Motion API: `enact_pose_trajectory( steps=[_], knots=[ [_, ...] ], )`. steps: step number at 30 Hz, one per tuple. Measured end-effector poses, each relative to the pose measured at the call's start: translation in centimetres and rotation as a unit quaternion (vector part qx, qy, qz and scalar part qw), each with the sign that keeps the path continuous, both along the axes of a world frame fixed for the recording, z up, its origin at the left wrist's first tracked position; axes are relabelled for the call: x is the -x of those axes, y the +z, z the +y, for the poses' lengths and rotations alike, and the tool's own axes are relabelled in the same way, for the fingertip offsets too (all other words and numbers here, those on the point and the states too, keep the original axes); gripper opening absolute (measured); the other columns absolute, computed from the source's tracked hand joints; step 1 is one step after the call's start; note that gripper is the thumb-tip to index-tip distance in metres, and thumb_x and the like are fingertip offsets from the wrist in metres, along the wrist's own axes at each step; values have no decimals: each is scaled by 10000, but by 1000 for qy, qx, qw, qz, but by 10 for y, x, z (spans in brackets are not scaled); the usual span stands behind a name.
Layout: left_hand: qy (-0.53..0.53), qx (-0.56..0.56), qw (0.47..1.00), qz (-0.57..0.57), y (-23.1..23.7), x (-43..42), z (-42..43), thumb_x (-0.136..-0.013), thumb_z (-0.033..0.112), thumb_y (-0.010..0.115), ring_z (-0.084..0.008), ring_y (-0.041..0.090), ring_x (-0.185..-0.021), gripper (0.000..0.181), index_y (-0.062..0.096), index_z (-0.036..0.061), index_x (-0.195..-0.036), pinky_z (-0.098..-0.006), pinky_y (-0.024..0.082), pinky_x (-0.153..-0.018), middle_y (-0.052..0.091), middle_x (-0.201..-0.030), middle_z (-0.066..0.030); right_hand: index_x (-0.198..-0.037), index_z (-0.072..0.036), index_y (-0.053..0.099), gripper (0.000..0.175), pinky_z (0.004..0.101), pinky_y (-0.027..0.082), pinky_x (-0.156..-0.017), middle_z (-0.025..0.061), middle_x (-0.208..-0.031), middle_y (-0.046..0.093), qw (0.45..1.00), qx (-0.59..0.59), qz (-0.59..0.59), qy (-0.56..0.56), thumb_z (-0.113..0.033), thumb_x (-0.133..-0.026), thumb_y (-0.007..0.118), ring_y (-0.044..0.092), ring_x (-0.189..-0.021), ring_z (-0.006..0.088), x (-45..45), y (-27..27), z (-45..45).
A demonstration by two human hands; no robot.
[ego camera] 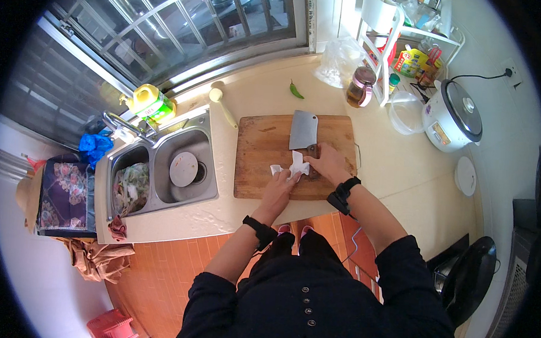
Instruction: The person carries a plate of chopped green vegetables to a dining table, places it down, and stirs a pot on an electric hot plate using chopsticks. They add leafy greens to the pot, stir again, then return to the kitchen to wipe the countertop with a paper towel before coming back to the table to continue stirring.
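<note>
A wooden cutting board (262, 146) lies on the counter before me. On it rests a cleaver (304, 132), its blade pointing away from me and its handle towards me. My left hand (278, 190) has its fingertips on a crumpled white tissue (299, 164) at the middle of the board. My right hand (329, 162) is at the cleaver's handle, its fingers partly around it and close to the tissue; whether it grips the handle cannot be told. A green chili pepper (296, 90) lies beyond the board.
Left of the board is a double sink (184, 197) with a plate (184, 169) and a plastic bag (133, 186). A pale-handled brush (223, 107) lies nearby. At the right stand a glass jug (360, 88), a plastic bowl (405, 113) and a rice cooker (451, 117).
</note>
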State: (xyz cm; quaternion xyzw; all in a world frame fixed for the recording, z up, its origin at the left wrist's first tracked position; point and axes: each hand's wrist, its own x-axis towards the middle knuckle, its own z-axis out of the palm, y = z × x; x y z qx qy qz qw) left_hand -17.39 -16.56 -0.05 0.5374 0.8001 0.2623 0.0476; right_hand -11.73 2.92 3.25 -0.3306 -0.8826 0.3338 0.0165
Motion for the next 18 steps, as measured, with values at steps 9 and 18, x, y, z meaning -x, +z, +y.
enact_pose_trajectory(
  steps=[9, 18],
  knots=[
    [145, 23, 989, 17, 8, 30, -34, -613, 105, 738, -371, 435, -1089, 721, 432, 29, -1261, -439, 358, -953, 452, -1192, -188, -1251, 1, 453, 580, 406, 406, -923, 194, -1254, 449, 974, -150, 88, -146, -231, -772, 682, 449, -1131, 320, -94, -46, 29],
    [180, 111, 969, -124, -14, 88, -121, -619, 166, 785, -387, 445, -1087, 853, 323, -76, -1293, -405, 383, -936, 478, -1146, -241, -1264, 75, 413, 666, 350, 462, -866, 211, -1147, 560, 961, 58, 156, -222, -245, -752, 693, 580, -1010, 287, -98, -87, 16]
  ],
)
